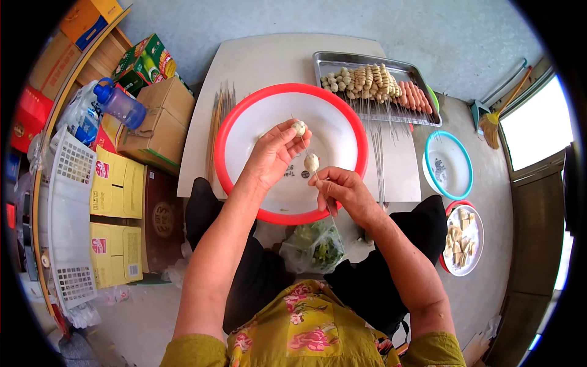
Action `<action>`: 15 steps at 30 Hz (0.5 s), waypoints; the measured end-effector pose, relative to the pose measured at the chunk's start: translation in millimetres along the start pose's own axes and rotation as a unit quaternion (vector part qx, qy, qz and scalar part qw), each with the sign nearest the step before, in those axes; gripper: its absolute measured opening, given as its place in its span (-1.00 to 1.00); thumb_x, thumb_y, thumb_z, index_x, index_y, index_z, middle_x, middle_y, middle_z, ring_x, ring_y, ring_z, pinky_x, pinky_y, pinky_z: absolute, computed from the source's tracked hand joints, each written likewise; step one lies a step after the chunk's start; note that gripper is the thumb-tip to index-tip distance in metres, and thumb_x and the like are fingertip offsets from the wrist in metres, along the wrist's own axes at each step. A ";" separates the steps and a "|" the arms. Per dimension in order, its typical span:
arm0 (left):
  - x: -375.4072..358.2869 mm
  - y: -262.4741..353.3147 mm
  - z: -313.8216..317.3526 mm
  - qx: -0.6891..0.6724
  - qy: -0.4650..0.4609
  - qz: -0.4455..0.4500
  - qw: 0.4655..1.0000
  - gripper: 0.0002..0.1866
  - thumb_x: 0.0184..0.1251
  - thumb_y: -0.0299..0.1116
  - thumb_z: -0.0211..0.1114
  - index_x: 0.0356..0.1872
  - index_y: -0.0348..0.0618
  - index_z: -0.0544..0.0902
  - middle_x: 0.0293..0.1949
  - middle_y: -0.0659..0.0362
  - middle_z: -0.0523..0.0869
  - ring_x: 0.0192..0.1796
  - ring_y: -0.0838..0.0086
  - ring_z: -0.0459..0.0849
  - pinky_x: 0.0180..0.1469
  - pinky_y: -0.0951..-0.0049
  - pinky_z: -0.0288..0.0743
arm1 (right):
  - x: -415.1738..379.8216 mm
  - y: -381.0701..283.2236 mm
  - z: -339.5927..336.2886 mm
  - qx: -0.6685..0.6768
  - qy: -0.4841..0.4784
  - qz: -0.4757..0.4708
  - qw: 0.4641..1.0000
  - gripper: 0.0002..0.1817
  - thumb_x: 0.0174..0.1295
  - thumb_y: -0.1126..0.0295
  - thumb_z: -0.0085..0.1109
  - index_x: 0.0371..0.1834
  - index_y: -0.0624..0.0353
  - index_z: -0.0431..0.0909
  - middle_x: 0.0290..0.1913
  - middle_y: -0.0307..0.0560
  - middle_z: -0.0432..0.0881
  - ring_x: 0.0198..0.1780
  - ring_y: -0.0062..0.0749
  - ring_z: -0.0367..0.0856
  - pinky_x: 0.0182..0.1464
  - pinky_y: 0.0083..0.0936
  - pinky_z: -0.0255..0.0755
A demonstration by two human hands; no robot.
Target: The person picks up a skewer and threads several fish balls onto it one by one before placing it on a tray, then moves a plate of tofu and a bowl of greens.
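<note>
Over the large white basin with a red rim (225,144), my left hand (278,150) pinches a small pale speckled ball (299,128) between thumb and fingers. A thin tip pokes out above that ball. Lower and to the right, my right hand (342,191) is closed on a thin skewer (316,176). A second pale ball (312,162) is threaded on this skewer, just above my right fingertips. The skewer's far end, below the hand, is hard to make out.
A metal tray (428,122) at the back right holds skewered pale balls, ridged pieces and pink sausages. Loose skewers (378,162) lie on the table (269,52). A bag of greens (313,246) sits between the knees. Blue-rimmed (469,162) and red-rimmed (443,260) basins stand right; boxes (116,189) left.
</note>
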State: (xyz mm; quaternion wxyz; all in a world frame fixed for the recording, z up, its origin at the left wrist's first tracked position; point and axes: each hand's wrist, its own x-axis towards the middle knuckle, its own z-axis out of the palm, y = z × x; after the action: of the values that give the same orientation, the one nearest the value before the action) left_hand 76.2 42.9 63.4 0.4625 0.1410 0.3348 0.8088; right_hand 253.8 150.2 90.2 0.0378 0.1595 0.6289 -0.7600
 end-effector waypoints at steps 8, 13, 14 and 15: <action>-3.0 -4.1 5.8 0.045 -0.006 -0.023 0.999 -0.70 0.29 -0.41 0.24 0.02 -0.20 0.52 -0.06 0.13 0.65 0.05 0.38 0.61 0.14 0.36 0.49 | 2.0 -1.5 -1.6 0.010 0.013 -0.003 1.000 -0.80 0.38 0.35 -0.06 -0.14 0.22 0.51 -0.60 -0.18 0.55 -0.67 -0.65 0.39 -0.56 -0.73 0.28; -2.2 -6.3 4.5 0.052 -0.010 -0.021 0.998 -0.69 0.28 -0.40 0.25 0.02 -0.20 0.53 -0.06 0.13 0.65 0.06 0.38 0.61 0.13 0.37 0.49 | 2.6 -1.6 -2.7 0.005 0.016 -0.004 1.000 -0.80 0.40 0.34 -0.07 -0.13 0.21 0.51 -0.60 -0.19 0.54 -0.67 -0.66 0.38 -0.56 -0.73 0.28; -2.3 -6.6 4.3 0.057 -0.011 -0.022 0.998 -0.69 0.27 -0.39 0.25 0.02 -0.20 0.53 -0.06 0.14 0.65 0.06 0.38 0.61 0.12 0.37 0.49 | 3.1 -0.9 -3.1 0.008 0.015 -0.003 1.000 -0.80 0.40 0.34 -0.06 -0.13 0.21 0.51 -0.60 -0.19 0.54 -0.67 -0.66 0.38 -0.56 -0.73 0.28; -2.5 -6.8 4.2 0.057 -0.011 -0.022 0.998 -0.69 0.27 -0.39 0.25 0.02 -0.20 0.53 -0.06 0.14 0.65 0.06 0.38 0.61 0.12 0.37 0.49 | 3.5 -0.3 -3.6 0.010 0.014 -0.002 1.000 -0.80 0.41 0.34 -0.06 -0.13 0.20 0.51 -0.59 -0.18 0.54 -0.67 -0.66 0.38 -0.55 -0.73 0.28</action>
State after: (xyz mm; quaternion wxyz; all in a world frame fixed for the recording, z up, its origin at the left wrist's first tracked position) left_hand 84.3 44.9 62.1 0.4748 0.1688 0.3781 0.7766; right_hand 251.2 154.3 88.9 0.0256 0.1691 0.6221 -0.7640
